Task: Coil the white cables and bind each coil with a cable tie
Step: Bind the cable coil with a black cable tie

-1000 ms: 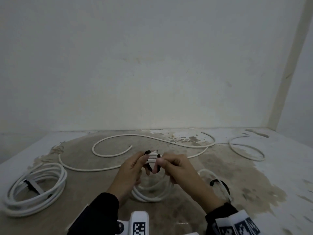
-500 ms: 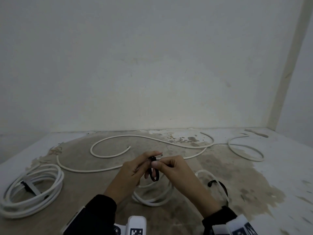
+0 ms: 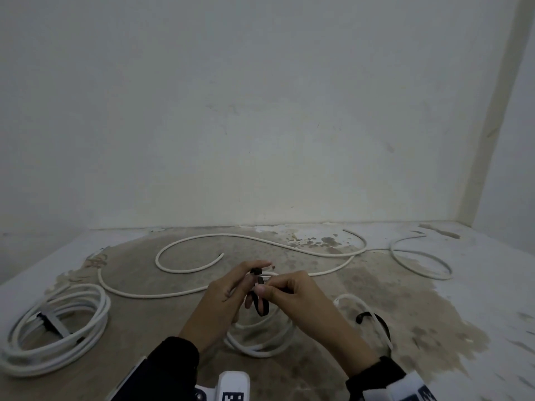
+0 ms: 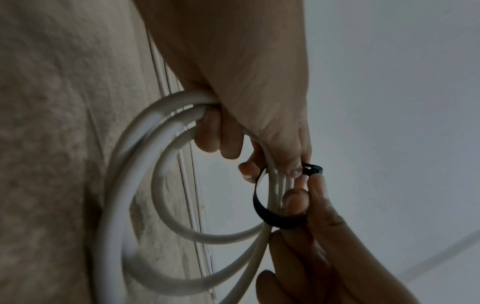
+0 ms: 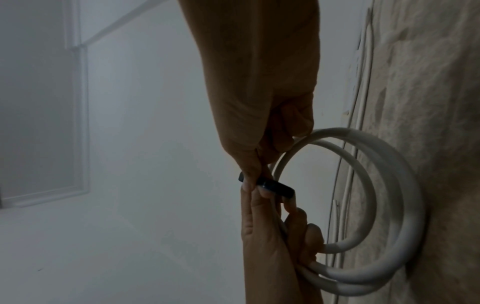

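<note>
Small coil (image 3: 260,340) of white cable is held up off the tabletop (image 3: 405,299), its lower arc at or near the surface. Left hand (image 3: 223,296) has its fingers curled through the coil, bunching the strands. Black tie (image 3: 259,302) is looped around that bunch right beside the left fingertips. Right hand (image 3: 289,293) pinches the tie between thumb and forefinger; in the right wrist view the pinch sits at the tie's end, where the strap meets its head. Key relation: the strap's loop crosses the strands roughly at right angles, and its free end lies at the right hand, so the tightening pull probably goes to the right, away from the left hand, which holds the bundle. Whether the tail is already through the head: cannot tell. Left of the held coil lies a finished coil (image 3: 55,331) with its tie on. Beyond the held coil a loose cable (image 3: 260,241) snakes uncoiled. Right of it lies another black tie (image 3: 373,319).
</note>
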